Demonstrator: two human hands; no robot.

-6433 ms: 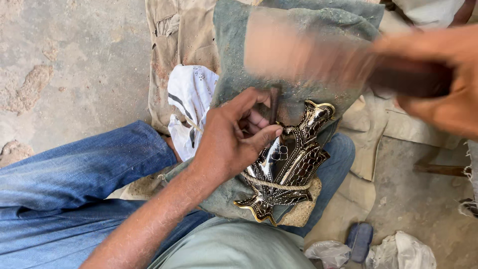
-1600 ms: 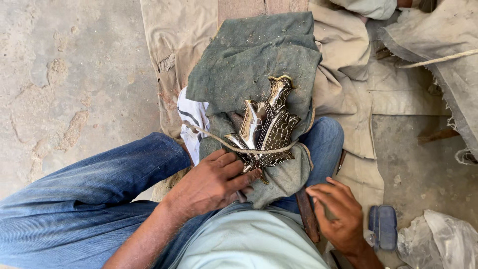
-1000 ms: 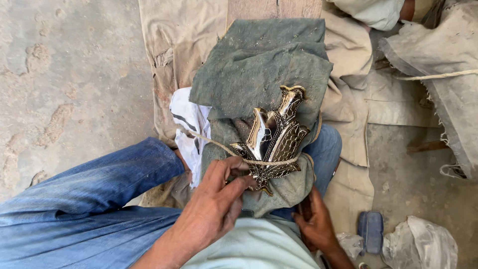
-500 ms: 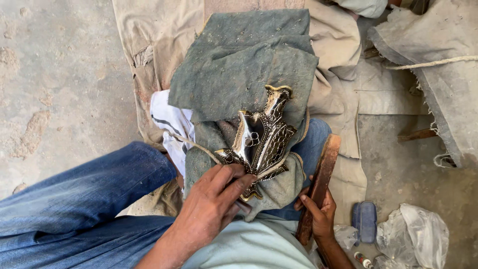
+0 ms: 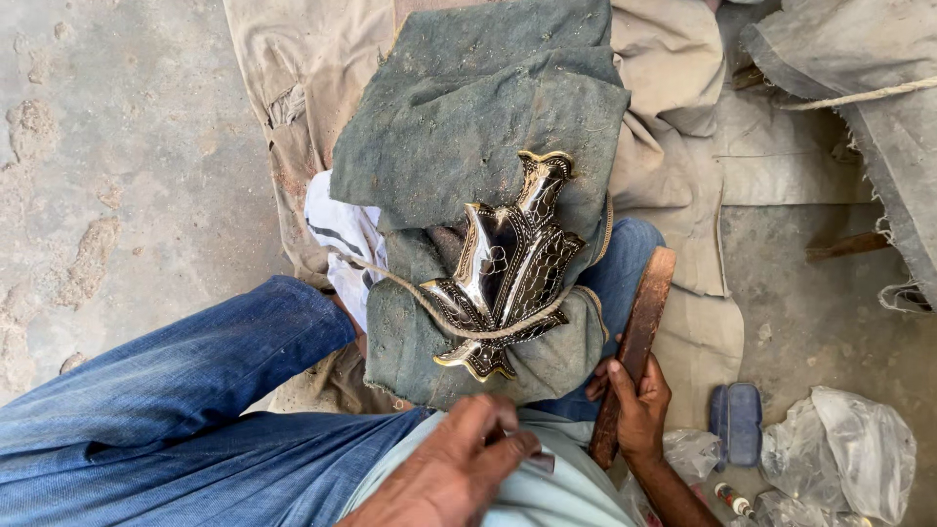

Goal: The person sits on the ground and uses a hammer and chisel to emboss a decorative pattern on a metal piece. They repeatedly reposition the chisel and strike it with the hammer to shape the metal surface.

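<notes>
The concrete floor (image 5: 117, 146) fills the left and far right of the view, with one tan cloth (image 5: 683, 127) spread over it in the middle. One leg in blue jeans (image 5: 185, 390) runs from the near left toward the centre. On the knee lies one folded grey-green cloth (image 5: 468, 127), and a white striped rag (image 5: 342, 234) pokes out at its left edge.

On the grey-green cloth, in the centre, rests one ornate metal piece (image 5: 503, 268), dark with bright gold edging. Its long axis runs from near left to far right, the narrow flared neck pointing to the far right and the broad pointed base toward the person. One thin cord (image 5: 390, 278) crosses its lower part.

The right hand (image 5: 639, 405) is closed around one long reddish wooden stick (image 5: 634, 342), held nearly upright just right of the knee. The left hand (image 5: 459, 468) is near the person's body, below the metal piece and not touching it, its fingers pinched together on something small that I cannot make out.

At the near right lie one small blue case (image 5: 737, 420) and crumpled clear plastic bags (image 5: 849, 454).
</notes>
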